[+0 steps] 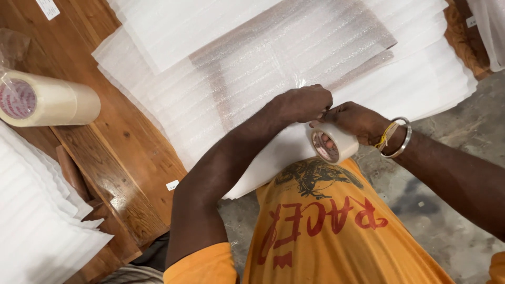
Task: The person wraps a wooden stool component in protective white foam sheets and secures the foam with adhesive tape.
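Tape roll (332,143) sits gripped in my right hand (357,122) just above my orange shirt (336,226), while my left hand (305,102) pinches its loose end at the foam-wrapped panel (273,58) on the wooden bench (121,158).

Foam sheets (294,58) fill upper centre, flat, passable above. Both hands, left hand (305,102) and right hand (355,121), with a tape roll (331,143), block centre. Stack of tape rolls (44,100) blocks left edge; white foam stack (37,221) fills lower left. Wooden table (121,152) strip between is open. Concrete floor (463,142) at right free.
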